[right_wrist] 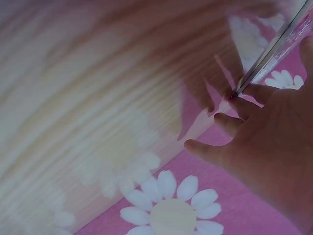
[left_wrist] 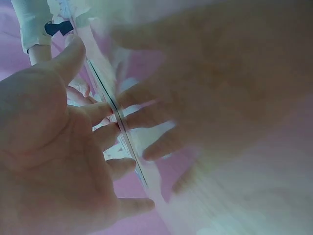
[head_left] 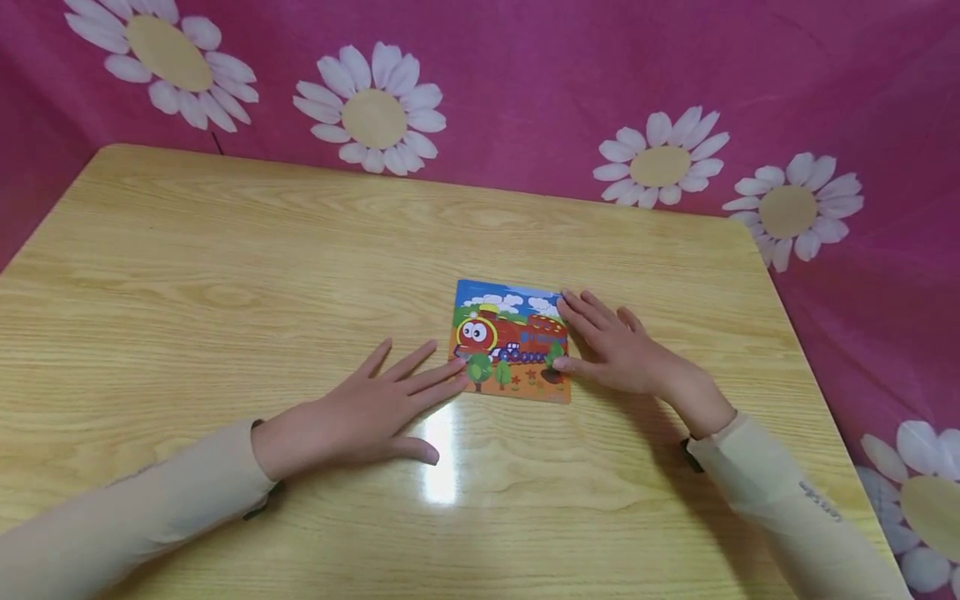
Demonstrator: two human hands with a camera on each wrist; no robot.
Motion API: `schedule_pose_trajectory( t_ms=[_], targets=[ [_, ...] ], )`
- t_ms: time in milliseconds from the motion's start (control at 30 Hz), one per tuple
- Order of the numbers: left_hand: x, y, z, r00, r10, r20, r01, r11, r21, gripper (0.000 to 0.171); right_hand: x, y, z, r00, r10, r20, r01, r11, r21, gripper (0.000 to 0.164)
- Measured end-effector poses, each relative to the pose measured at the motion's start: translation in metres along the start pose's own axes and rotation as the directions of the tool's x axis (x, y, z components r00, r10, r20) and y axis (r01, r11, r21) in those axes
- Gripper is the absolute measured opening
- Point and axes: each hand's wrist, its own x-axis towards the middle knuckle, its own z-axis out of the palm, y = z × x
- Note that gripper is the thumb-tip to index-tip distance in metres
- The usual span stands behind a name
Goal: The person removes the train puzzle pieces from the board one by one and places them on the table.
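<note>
A square, thin picture board (head_left: 510, 333) with a cartoon red train, trees and clouds lies flat on the table in the head view. At its left edge, the left hand (head_left: 367, 412) touches the lower corner with outstretched fingertips, fingers spread and thumb apart. The right hand (head_left: 622, 354) rests against the right side, its fingers nearly straight along the edge and the thumb on the printed face. Only the thin edge of the board (left_wrist: 105, 88) shows in the left wrist view, beside the fingertips. Its edge (right_wrist: 274, 46) also meets the fingers in the right wrist view.
The glossy wood-grain table (head_left: 262, 250) reflects light and the hands. Behind it and on the right hangs a pink cloth (head_left: 517, 83) with large white daisies. Dark bands (head_left: 692, 456) show at the sleeve cuffs.
</note>
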Motion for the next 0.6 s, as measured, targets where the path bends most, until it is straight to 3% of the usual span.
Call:
schedule_pose_trajectory(
  t_ms=[600],
  targets=[
    [-0.045, -0.001, 0.011, 0.997, 0.005, -0.081, -0.005, 1.000, -0.005, 0.077, 0.002, -0.028, 0.014, 0.996, -0.086, -0.003, 0.086, 0.996, -0.028, 0.086]
  ],
)
